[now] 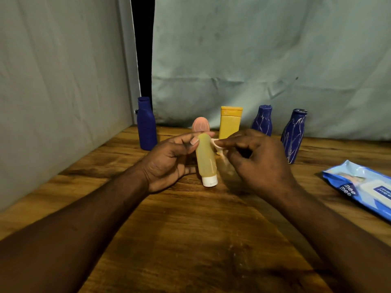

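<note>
My left hand (pixel 169 163) curls its fingers round the yellow tube (pixel 205 159), white cap (pixel 209 181) down, at mid tabletop (pixel 190 229); my right hand (pixel 260 163) pinches a white wipe (pixel 216 143) against its top. Squeezing too hard could pop the cap and leak

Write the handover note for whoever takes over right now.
Left hand grips the yellow tube, white cap down.
Right hand pinches a small white scrap at the tube's top end; wipe or label, cannot tell.
Wipes pack lies on the table to the right; the other bottles stand at the back.
Done: tube in hand.
Left, probably: finish with the scrap, set the tube down.
</note>
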